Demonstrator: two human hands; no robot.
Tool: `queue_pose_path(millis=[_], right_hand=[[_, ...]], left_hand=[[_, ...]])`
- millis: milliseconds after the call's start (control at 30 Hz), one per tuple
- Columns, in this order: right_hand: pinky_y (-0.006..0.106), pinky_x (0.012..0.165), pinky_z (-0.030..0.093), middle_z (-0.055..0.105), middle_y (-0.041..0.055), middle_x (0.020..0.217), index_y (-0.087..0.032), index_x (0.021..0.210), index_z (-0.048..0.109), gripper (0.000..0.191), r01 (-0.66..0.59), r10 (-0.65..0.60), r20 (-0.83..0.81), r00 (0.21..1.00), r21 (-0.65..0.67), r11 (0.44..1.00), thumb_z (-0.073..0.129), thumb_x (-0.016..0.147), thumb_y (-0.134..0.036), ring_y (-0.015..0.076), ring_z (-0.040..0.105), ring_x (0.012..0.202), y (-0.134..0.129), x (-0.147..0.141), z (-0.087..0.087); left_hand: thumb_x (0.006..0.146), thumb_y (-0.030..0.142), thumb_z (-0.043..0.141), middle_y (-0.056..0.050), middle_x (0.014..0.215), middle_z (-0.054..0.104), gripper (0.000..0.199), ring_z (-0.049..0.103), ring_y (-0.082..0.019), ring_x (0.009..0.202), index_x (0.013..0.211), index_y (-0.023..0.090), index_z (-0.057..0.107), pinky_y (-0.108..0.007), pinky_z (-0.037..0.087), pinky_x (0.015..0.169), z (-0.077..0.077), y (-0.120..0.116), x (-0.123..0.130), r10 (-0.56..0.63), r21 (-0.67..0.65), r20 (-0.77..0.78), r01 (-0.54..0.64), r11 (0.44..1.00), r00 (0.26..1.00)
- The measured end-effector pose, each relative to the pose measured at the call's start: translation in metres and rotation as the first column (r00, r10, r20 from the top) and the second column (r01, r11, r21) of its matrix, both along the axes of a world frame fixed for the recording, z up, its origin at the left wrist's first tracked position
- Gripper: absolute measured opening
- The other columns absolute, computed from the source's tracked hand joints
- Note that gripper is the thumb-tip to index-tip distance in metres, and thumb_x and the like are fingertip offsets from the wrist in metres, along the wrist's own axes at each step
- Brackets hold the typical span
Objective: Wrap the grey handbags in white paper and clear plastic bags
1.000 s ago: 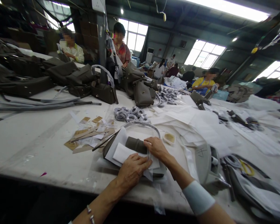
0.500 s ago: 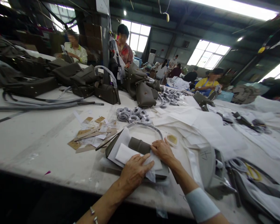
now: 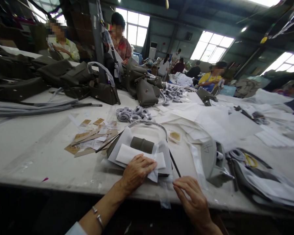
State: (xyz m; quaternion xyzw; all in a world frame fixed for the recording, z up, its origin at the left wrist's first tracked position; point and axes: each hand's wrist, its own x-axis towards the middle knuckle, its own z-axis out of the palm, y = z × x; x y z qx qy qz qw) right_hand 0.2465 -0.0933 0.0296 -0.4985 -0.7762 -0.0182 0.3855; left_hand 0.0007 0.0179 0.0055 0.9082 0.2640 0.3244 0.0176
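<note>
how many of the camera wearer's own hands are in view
2. The left hand lies across the folded white sheet on the bag; the right hand is at the table's near edge, by the dark strap's lower end. Neither is hidden.

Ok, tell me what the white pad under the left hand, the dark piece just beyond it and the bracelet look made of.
White pad: perhaps foam or layered paper, matte, with a plain, pale surface.
Dark piece: leather or imitation, smooth with a faint sheen and a raised band across it.
Bracelet: probably polished metal, silvery with bright glints.
</note>
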Motion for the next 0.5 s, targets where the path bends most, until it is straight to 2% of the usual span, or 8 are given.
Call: queue_pose_path(millis=[100,200,333,500], right_hand=[[0.041,0.09,0.05,0.07,0.0079,0.11,-0.022,0.119,0.063,0.032,-0.024,0.04,0.186,0.982,-0.085,0.996,0.066,0.087,-0.022,0.0253,0.064,0.103,-0.029,0.009,-0.025],[0.047,0.102,0.044,0.06,0.0107,0.132,-0.02,0.137,0.053,0.05,-0.028,0.07,0.343,0.937,-0.125,0.992,0.059,0.087,-0.02,0.0291,0.054,0.123,-0.032,0.007,-0.044],[0.046,0.1,0.045,0.065,0.0095,0.125,-0.021,0.13,0.059,0.044,-0.041,0.064,0.299,0.952,-0.081,0.996,0.048,0.089,-0.009,0.0261,0.056,0.118,-0.021,-0.005,-0.053],[0.044,0.093,0.05,0.07,0.0091,0.113,-0.02,0.123,0.062,0.034,-0.113,0.122,0.196,0.973,-0.056,0.992,0.054,0.091,-0.013,0.0253,0.061,0.11,-0.017,-0.014,-0.047]], left_hand=[[0.091,0.016,0.053,-0.002,0.118,0.069,0.037,0.061,-0.016,0.11,0.127,0.025,0.058,-0.041,0.038,0.109,0.003,0.0,-0.003,-0.043,-0.041,-0.009,0.042,0.998,0.999],[0.092,0.024,0.054,-0.004,0.124,0.067,0.039,0.059,-0.018,0.116,0.131,0.023,0.056,-0.043,0.035,0.111,0.005,0.0,-0.007,-0.09,-0.077,-0.022,0.089,0.993,0.996],[0.095,0.025,0.052,-0.004,0.126,0.067,0.037,0.058,-0.018,0.121,0.131,0.023,0.055,-0.043,0.033,0.112,0.006,-0.001,-0.007,-0.086,-0.047,-0.023,0.085,0.995,0.996],[0.094,0.019,0.05,-0.004,0.122,0.069,0.033,0.061,-0.017,0.117,0.126,0.024,0.06,-0.041,0.037,0.11,0.002,-0.006,0.001,-0.001,0.009,0.032,0.001,1.0,0.999]])
